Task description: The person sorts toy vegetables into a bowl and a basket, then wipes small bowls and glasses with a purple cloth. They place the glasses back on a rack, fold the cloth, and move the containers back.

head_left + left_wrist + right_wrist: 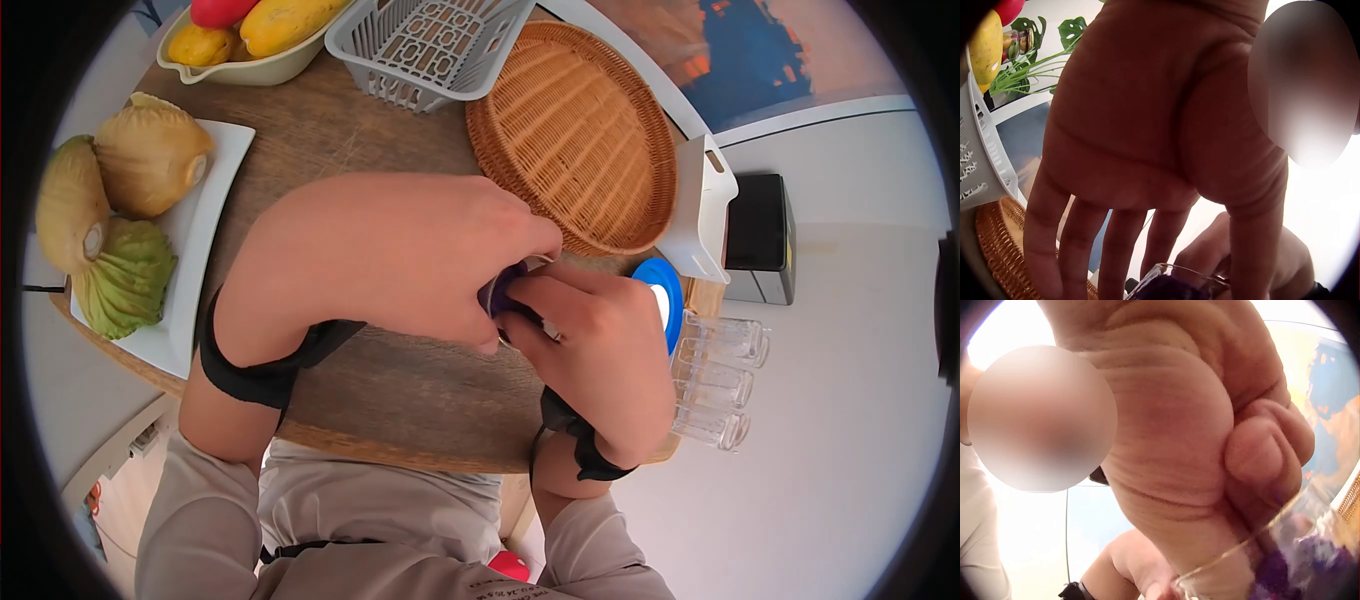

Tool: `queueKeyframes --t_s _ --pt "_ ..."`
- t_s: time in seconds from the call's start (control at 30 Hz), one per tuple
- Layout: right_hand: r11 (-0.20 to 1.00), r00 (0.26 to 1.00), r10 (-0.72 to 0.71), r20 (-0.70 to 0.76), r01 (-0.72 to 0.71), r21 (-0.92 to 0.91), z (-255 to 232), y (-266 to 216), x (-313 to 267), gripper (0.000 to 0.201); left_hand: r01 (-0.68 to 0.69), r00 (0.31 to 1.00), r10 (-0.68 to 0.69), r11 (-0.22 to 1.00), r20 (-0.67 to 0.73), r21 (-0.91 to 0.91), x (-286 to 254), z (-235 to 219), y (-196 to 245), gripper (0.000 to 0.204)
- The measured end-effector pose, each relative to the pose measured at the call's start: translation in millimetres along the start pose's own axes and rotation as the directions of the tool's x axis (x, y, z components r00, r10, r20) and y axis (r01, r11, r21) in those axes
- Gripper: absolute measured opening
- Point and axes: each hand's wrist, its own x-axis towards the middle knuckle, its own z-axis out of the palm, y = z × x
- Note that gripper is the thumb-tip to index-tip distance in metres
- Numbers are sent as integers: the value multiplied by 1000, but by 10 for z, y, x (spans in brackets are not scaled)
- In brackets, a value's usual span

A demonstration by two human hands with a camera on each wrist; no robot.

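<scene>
A clear glass with a thin gold-coloured rim [1235, 550] holds dark purple material [497, 294], which shows in the left wrist view [1169, 289] and the right wrist view [1279, 575]. My left hand [390, 260] is round the glass, its long fingers [1082, 250] on one side and its thumb on the other. From the right, my right hand [610, 350] reaches into the glass with thumb and forefinger against the purple material, the other fingers curled in the right wrist view [1263, 450]. The fingertips inside are partly hidden.
At the left, a white plate [228, 165] bears two tan vegetables and a ridged green one. Behind are a bowl of fruit [270, 68], a grey basket [430, 50] and a wicker tray [585, 140]. To the right stand a white bin [693, 215], a blue-rimmed item [672, 290] and clear glasses [715, 385].
</scene>
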Motion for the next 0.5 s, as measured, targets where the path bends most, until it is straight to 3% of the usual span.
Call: queueKeyframes --t_s 0.3,0.43,0.5 --pt "976 979 -65 -191 102 190 -323 56 -167 30 -64 998 63 997 -25 -41 28 31 -49 58" --pt "938 937 -150 -316 236 253 -519 126 -269 33 -83 996 82 996 -43 -29 28 36 -70 60" --pt "902 874 -222 -432 352 250 -568 234 -328 36 -101 993 99 995 -61 -22 33 44 -73 61"
